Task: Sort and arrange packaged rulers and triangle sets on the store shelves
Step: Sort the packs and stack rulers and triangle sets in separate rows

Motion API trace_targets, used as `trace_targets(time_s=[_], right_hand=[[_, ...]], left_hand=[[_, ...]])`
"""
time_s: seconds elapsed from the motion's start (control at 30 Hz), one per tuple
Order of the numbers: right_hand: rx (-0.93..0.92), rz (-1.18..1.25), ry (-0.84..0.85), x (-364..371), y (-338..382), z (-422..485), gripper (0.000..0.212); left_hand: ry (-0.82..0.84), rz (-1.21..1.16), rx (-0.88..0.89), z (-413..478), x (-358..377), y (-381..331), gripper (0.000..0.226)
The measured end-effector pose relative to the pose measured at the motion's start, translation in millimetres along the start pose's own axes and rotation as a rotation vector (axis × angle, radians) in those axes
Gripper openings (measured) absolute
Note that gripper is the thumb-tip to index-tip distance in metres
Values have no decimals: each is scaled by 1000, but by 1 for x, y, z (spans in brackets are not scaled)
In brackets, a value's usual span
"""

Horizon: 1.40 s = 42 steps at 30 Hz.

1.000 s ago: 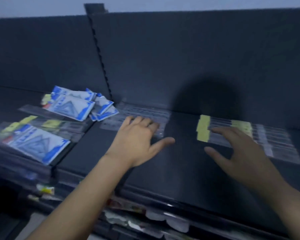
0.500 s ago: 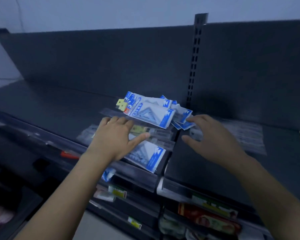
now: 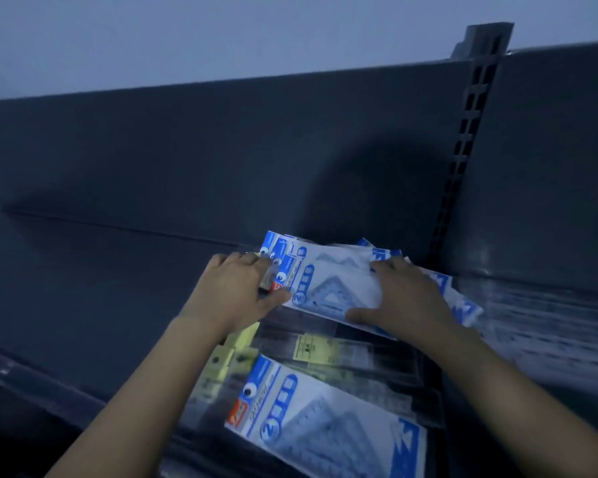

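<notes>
Both hands grasp the top pack point(image 3: 328, 284) of a blue-and-white stack by the shelf's point(image 3: 83, 270) back wall: left hand point(image 3: 237, 294) at its header end, right hand point(image 3: 408, 301) flat on top. A circled 2 is readable; other print blurs. Its long axis runs left-right. Shelf room lies open leftward. Another pack point(image 3: 328, 422) lies nearer, over clear rulers point(image 3: 353, 350).

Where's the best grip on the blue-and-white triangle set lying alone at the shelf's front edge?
Probably the near long edge of the front triangle set, approached from the aisle side. It is a thin, flat pack lying on clear ruler sleeves, and its near part reaches the shelf lip, so fingers could slip under there and pinch top and bottom. Both hands are busy on the rear pile.
</notes>
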State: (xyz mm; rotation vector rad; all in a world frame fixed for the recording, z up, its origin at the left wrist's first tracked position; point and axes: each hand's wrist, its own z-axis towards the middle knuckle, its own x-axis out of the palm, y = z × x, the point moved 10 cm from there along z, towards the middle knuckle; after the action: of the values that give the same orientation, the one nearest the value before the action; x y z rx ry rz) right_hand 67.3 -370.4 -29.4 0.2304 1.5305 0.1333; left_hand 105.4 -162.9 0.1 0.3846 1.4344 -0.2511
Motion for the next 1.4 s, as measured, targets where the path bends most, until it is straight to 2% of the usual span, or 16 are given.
trace_targets(time_s=[0.07, 0.17, 0.27, 0.33, 0.4, 0.53, 0.63, 0.77, 0.87, 0.93, 1.0, 1.1, 1.13, 1.27, 1.4], right_hand=[[18, -16, -51, -1, -2, 8, 89], [7, 5, -106, -6, -1, 10, 71], [-2, 157, -246, -18, 1, 8, 35], [19, 326, -237, -16, 0, 6, 18], [46, 424, -221, -13, 0, 0, 16], [95, 531, -266, -16, 9, -19, 10], [143, 634, -338, -17, 17, -36, 9], [285, 871, -446, -15, 13, -58, 21], [411, 972, -277, 7, 7, -68, 53], [489, 931, -250, 14, 2, -74, 62], [545, 1004, -373, 11, -6, -83, 49], [521, 1187, -559, 1, -7, -96, 17], [510, 1256, -593, -2, -5, -100, 12], [478, 1436, -566, -8, -3, -124, 47], [429, 1535, -574, -21, -15, -167, 38]], left_hand=[[-13, -28, 49, 17, 6, 2, 64], [-8, -158, 110, 36, 15, 2, 59], [-15, -376, 208, 52, 15, -5, 67], [20, -550, 276, 62, 14, -10, 73], [78, -593, 369, 68, 14, -17, 74], [137, -617, 560, 70, 15, -35, 49], [34, -503, 707, 68, 8, -43, 51], [216, -682, 764, 65, 12, -43, 46], [228, -712, 791, 64, 6, -46, 34], [225, -790, 798, 66, -2, -44, 27], [225, -857, 786, 70, -7, -41, 22], [204, -903, 787, 74, -19, -43, 12], [202, -930, 792, 72, -26, -47, 10], [225, -1038, 830, 53, -52, -73, 6], [259, -1043, 889, 22, -69, -113, 7]])
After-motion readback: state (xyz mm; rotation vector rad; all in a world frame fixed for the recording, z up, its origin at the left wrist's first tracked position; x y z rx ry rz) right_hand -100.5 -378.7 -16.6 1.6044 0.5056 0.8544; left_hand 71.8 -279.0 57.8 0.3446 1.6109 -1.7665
